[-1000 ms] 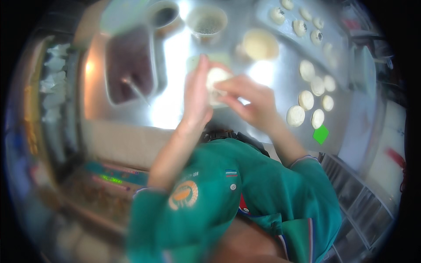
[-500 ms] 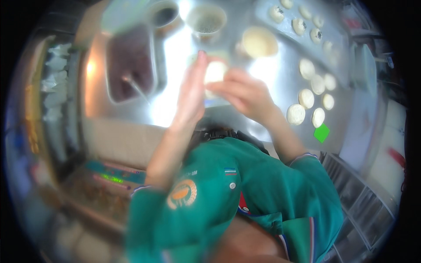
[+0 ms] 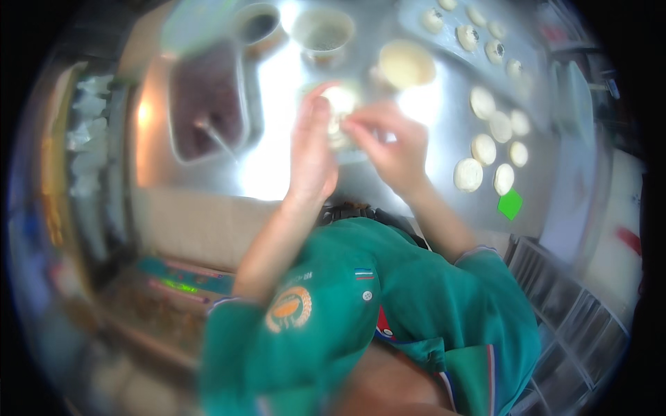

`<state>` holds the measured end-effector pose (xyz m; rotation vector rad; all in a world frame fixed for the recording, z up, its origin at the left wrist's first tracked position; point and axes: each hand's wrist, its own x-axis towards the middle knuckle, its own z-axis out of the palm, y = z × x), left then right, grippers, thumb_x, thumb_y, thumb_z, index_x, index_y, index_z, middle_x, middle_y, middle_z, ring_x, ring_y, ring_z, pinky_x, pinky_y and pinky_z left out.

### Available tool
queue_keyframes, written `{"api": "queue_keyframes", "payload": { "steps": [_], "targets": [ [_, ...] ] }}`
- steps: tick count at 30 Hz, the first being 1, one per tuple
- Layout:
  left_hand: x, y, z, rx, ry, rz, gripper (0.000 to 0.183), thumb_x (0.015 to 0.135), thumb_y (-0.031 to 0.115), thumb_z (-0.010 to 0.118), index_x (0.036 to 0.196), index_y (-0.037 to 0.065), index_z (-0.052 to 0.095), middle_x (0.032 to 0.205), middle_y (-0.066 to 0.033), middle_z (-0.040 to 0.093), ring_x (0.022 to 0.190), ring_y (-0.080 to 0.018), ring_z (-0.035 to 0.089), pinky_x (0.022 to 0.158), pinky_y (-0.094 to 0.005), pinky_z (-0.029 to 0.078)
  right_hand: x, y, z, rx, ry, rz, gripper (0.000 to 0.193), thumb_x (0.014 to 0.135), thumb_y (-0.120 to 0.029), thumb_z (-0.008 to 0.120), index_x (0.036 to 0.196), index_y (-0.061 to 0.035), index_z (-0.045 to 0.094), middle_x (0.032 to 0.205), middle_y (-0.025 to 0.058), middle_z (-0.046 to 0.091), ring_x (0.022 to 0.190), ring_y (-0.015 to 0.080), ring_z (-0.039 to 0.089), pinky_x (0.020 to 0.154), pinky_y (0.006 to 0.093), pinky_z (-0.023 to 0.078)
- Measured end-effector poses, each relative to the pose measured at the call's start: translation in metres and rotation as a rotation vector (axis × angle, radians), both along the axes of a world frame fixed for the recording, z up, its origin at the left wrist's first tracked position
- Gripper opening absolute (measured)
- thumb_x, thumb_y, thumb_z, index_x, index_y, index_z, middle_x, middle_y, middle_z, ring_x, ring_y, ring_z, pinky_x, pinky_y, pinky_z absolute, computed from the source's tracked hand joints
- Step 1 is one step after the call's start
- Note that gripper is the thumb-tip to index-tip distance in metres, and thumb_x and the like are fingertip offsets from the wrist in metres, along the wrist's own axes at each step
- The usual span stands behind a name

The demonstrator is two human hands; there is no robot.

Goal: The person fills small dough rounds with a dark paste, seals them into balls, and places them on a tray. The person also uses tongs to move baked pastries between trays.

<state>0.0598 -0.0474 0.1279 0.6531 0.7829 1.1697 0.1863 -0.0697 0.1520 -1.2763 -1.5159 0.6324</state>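
Observation:
Both hands are raised together over the steel worktop. My left hand (image 3: 312,149) cups a pale piece of dough (image 3: 340,102), its thumb up along the left side. From the right, my right hand (image 3: 394,142) pinches the dough's edge between thumb and fingertips. Glare and blur hide the dough's exact shape and whatever may be inside it. On the right lie several flat dough rounds (image 3: 483,150), with a green dough scraper (image 3: 510,204) just below them.
To the left stands a metal pan (image 3: 173,132) of dark reddish paste (image 3: 208,83), a utensil handle (image 3: 220,142) leaning out. Beyond my hands are a dark-filled bowl (image 3: 258,26), a bowl of greyish contents (image 3: 323,33) and a pale yellowish bowl (image 3: 407,64). A tray at far right bears seed-topped dough balls (image 3: 467,37).
My right fingers have shifted from lying across the dough's side to a pinch at its edge, the wrist turning more upright. My left hand has tilted slightly and still cups the dough.

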Motion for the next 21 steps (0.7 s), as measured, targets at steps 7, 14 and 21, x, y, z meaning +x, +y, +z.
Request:
{"api": "queue_keyframes", "payload": {
  "steps": [7, 14, 21],
  "targets": [
    [-0.008, -0.009, -0.003, -0.075, -0.042, -0.110, 0.054, 0.105, 0.044, 0.033, 0.136, 0.002, 0.046, 0.127, -0.0112, 0.056, 0.118, -0.0195, 0.055, 0.100, -0.0389, 0.044, 0.005, 0.000, -0.010, 0.172, -0.322, -0.035, 0.012, 0.079, -0.006, 0.071, 0.091, -0.0056, 0.071, 0.081, 0.0061, 0.064, 0.062, 0.0193, 0.061, 0.055, 0.0289, 0.047],
    [-0.024, -0.010, -0.006, -0.304, -0.157, -0.269, 0.052, 0.106, 0.040, 0.029, 0.136, 0.000, 0.044, 0.131, -0.0116, 0.054, 0.121, -0.0224, 0.054, 0.101, -0.0406, 0.045, 0.029, 0.010, -0.009, 0.347, -0.358, 0.182, 0.020, 0.074, -0.009, 0.073, 0.093, -0.0077, 0.070, 0.089, 0.0034, 0.063, 0.082, 0.0216, 0.060, 0.068, 0.0329, 0.048],
    [-0.032, -0.010, -0.006, -0.365, -0.069, -0.428, 0.055, 0.105, 0.044, 0.031, 0.136, 0.001, 0.044, 0.124, -0.0101, 0.058, 0.116, -0.0225, 0.058, 0.096, -0.0423, 0.049, 0.035, 0.019, -0.005, 0.376, -0.471, 0.485, 0.025, 0.070, -0.008, 0.072, 0.096, -0.0099, 0.071, 0.091, 0.0019, 0.063, 0.084, 0.0232, 0.059, 0.069, 0.0338, 0.048]
  ]
}}
